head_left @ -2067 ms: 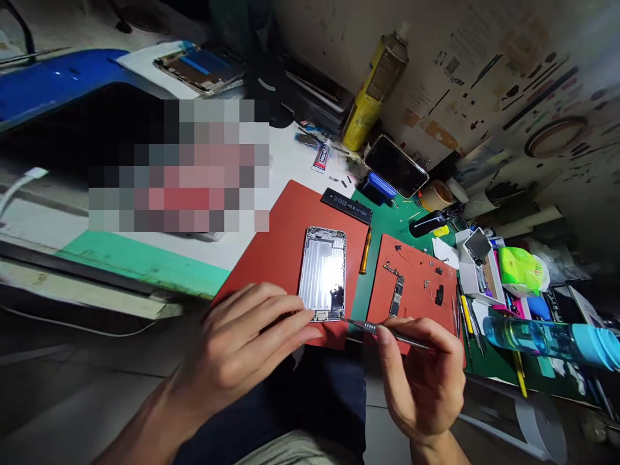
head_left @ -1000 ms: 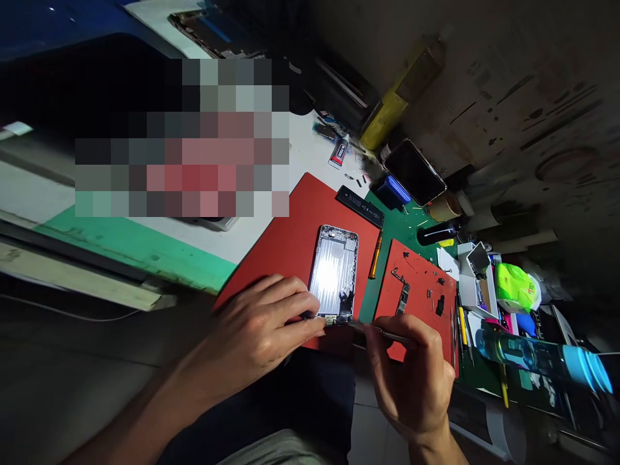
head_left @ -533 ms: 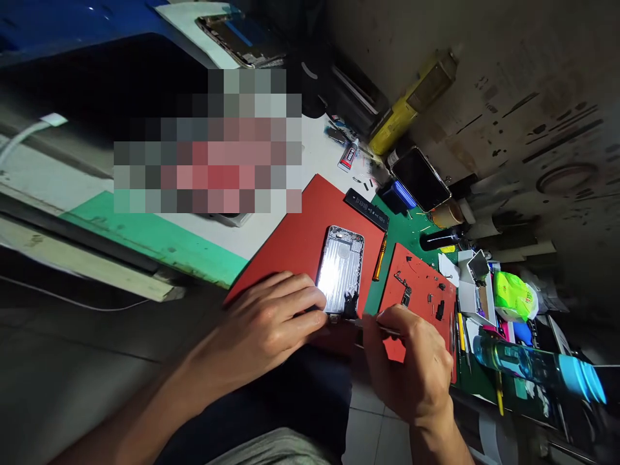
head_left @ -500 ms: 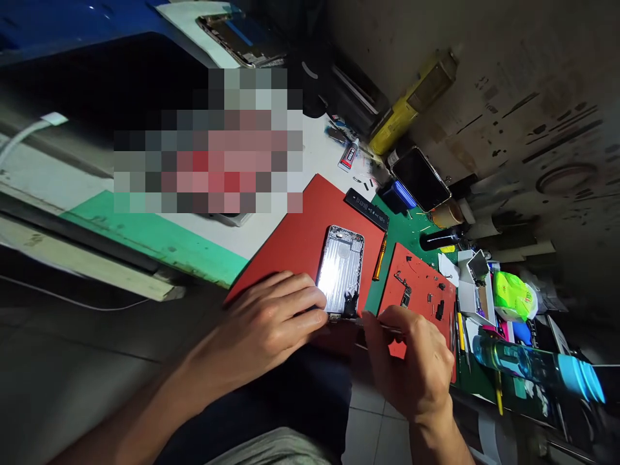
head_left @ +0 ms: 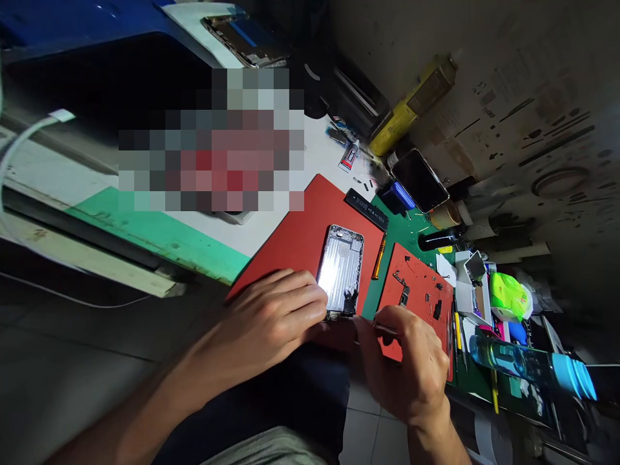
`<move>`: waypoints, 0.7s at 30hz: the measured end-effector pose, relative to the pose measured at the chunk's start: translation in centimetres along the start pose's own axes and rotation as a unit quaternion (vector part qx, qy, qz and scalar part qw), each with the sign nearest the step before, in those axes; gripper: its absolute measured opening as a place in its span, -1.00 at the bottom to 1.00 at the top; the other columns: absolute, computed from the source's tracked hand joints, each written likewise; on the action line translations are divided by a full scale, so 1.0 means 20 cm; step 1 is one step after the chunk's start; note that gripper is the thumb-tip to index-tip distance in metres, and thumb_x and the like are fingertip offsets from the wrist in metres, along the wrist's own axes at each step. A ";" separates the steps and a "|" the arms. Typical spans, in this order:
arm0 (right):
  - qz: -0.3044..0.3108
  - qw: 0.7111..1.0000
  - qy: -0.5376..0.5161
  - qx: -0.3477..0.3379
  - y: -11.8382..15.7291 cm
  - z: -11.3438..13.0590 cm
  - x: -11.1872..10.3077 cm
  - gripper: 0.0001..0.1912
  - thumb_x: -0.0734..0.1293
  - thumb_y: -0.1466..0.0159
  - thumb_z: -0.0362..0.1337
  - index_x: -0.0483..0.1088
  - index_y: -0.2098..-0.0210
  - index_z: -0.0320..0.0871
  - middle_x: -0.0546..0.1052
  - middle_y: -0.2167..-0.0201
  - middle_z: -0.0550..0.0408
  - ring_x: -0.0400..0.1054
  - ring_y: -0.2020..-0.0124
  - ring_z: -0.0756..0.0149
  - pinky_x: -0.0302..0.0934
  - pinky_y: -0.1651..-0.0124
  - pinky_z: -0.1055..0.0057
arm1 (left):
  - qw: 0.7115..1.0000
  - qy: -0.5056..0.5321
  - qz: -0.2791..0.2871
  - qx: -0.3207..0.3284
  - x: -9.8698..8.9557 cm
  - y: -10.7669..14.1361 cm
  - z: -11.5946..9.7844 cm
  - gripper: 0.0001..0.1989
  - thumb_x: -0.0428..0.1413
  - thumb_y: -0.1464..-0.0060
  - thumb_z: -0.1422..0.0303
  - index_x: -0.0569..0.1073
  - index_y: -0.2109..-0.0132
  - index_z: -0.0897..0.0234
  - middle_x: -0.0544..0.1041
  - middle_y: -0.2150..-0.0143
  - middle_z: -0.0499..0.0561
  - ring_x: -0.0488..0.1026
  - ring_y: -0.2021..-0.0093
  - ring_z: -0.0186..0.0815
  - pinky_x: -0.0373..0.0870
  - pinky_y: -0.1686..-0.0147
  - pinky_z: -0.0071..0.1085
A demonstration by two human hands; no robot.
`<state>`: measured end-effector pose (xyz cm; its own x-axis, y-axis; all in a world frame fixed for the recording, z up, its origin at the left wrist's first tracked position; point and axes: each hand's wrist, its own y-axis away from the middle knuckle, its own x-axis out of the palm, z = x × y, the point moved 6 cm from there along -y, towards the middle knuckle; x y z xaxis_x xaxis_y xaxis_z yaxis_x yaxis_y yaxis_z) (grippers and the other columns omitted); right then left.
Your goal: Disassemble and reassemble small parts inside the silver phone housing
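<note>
An opened silver phone housing lies on the large red mat, its bare metal inside shining under the light. My left hand is closed on the lower left edge of this housing, fingers bent together. Just right of the housing's bottom end, my right hand pinches a thin metal tool, probably tweezers. The tool points left toward the bottom edge; whether its tip touches is too small to tell. Black flex parts sit inside the housing's lower right corner.
Beyond the housing are a black battery and an orange screwdriver. A smaller red mat holds a circuit board and small parts. Farther right are a white box and a blue bottle. A blurred patch covers the upper left.
My right hand has moved slightly left, its thumb nearer the housing's bottom edge, and more of the metal tool shows. My left hand stays on the housing. The view has shifted slightly.
</note>
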<state>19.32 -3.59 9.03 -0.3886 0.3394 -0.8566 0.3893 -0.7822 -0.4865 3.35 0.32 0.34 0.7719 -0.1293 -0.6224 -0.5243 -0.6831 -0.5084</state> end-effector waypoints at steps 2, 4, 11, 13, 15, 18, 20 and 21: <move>0.008 1.000 -0.021 -0.001 0.00 0.00 0.01 -0.86 0.36 -0.41 -0.49 0.38 0.10 -0.16 0.48 0.43 0.14 0.41 0.47 0.34 0.32 0.42 0.35 | 1.000 -0.001 0.000 0.002 0.00 0.00 0.00 -0.73 0.01 -0.32 0.65 0.48 0.22 0.23 0.60 0.17 -0.01 0.45 0.14 -0.23 0.33 0.07 -0.24; -0.001 1.000 -0.006 -0.002 0.00 0.00 0.00 -0.85 0.37 -0.41 -0.50 0.38 0.12 -0.14 0.47 0.45 0.17 0.37 0.50 0.36 0.29 0.44 0.36 | 1.000 -0.002 -0.001 0.002 0.00 0.00 0.00 -0.74 0.01 -0.33 0.64 0.48 0.21 0.23 0.60 0.16 -0.01 0.45 0.14 -0.23 0.32 0.07 -0.24; -0.011 1.000 0.010 0.010 0.00 0.01 -0.01 -0.86 0.35 -0.43 -0.49 0.38 0.16 -0.12 0.45 0.48 0.20 0.37 0.52 0.38 0.27 0.46 0.38 | 1.000 0.004 0.005 -0.013 0.01 0.00 0.01 -0.77 0.01 -0.32 0.64 0.43 0.20 0.23 0.58 0.15 -0.02 0.45 0.14 -0.22 0.27 0.08 -0.23; -0.023 0.999 0.026 0.009 -0.01 0.01 -0.01 -0.85 0.39 -0.43 -0.46 0.37 0.18 -0.11 0.45 0.49 0.22 0.35 0.54 0.40 0.28 0.47 0.38 | 1.000 0.002 0.004 -0.013 0.01 0.00 0.01 -0.78 0.02 -0.33 0.62 0.43 0.21 0.23 0.58 0.16 -0.02 0.45 0.14 -0.22 0.27 0.08 -0.23; -0.016 1.000 0.016 0.012 -0.01 0.01 0.00 -0.88 0.37 -0.44 -0.45 0.38 0.17 -0.11 0.46 0.47 0.19 0.40 0.50 0.37 0.31 0.45 0.37 | 1.000 0.001 0.005 -0.015 0.01 0.00 0.01 -0.77 0.02 -0.31 0.63 0.43 0.21 0.22 0.58 0.16 -0.01 0.45 0.14 -0.21 0.27 0.08 -0.23; -0.016 1.000 0.007 0.010 -0.01 0.02 0.00 -0.85 0.35 -0.44 -0.49 0.37 0.19 -0.11 0.43 0.49 0.21 0.35 0.51 0.39 0.27 0.47 0.39 | 1.000 0.000 0.009 -0.019 0.02 0.01 0.01 -0.76 0.02 -0.28 0.66 0.43 0.21 0.22 0.57 0.17 -0.02 0.44 0.15 -0.21 0.26 0.09 -0.24; -0.030 0.999 0.028 0.009 -0.01 0.02 -0.01 -0.82 0.39 -0.43 -0.50 0.37 0.22 -0.11 0.42 0.51 0.24 0.30 0.55 0.43 0.26 0.47 0.40 | 1.000 0.001 0.010 -0.020 0.02 0.01 0.02 -0.77 0.03 -0.28 0.66 0.41 0.21 0.22 0.56 0.18 -0.02 0.44 0.15 -0.21 0.25 0.09 -0.24; -0.034 0.999 0.037 0.008 -0.01 0.02 -0.01 -0.81 0.40 -0.43 -0.49 0.36 0.23 -0.11 0.42 0.52 0.25 0.31 0.55 0.43 0.26 0.47 0.40 | 1.000 0.003 0.009 -0.019 0.02 0.01 0.02 -0.78 0.04 -0.29 0.65 0.40 0.20 0.22 0.55 0.18 -0.03 0.44 0.15 -0.21 0.24 0.10 -0.24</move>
<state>19.05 -3.75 9.33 -0.3511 0.4291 -0.8322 0.3501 -0.7642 -0.5417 3.46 0.38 -0.21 0.7644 -0.1463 -0.6279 -0.5246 -0.7073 -0.4739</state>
